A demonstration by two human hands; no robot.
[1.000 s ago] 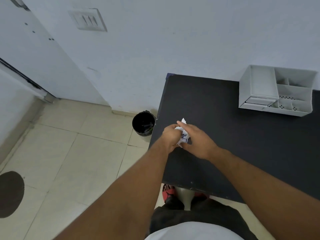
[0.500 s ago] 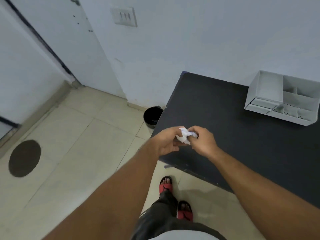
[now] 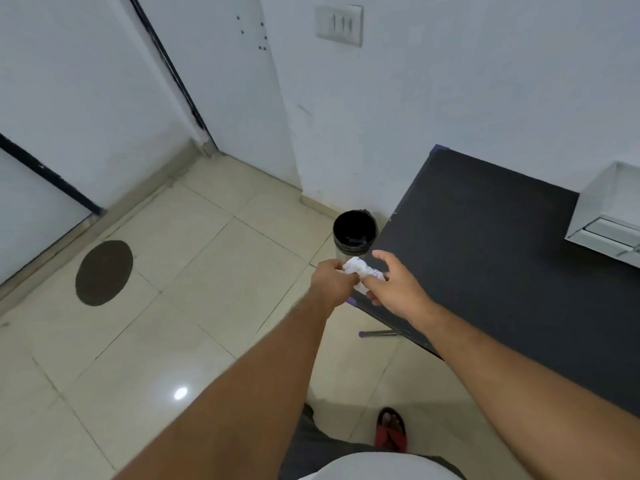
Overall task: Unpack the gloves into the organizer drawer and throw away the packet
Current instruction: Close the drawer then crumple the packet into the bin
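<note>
Item: crumpled white packet (image 3: pixel 362 273) with faint blue print, pinched between both hands just off the near left corner of the black table (image 3: pixel 491 244), at the table's edge and above the floor. Left hand (image 3: pixel 334 277): fingers curled and clenched on the packet's left side. Right hand (image 3: pixel 398 287): thumb and lower fingers in contact with the packet's right side, index finger raised and extended clear of it, so the grasp on that side was partial (how firmly it pressed could not be told). Item: small black bin (image 3: pixel 355 232), round, lined in black, standing on the floor against the table's left edge, beyond the hands and close to the wall (image 3: pixel 450 81). Item: white organizer (image 3: pixel 609 216), only partly in view, on the table's far right side, well apart from the hands; one shallow drawer front (image 3: pixel 613 230) showed at its base, contents not visible. Item: beige tiled floor (image 3: pixel 173 289) left of the table, bearing a dark round patch (image 3: pixel 104 273) well to the left. Item: switch plate (image 3: pixel 339 25) on the wall above the table's far corner. Item: one foot in a red sandal (image 3: pixel 391 429), on the floor near the table's near edge.
</note>
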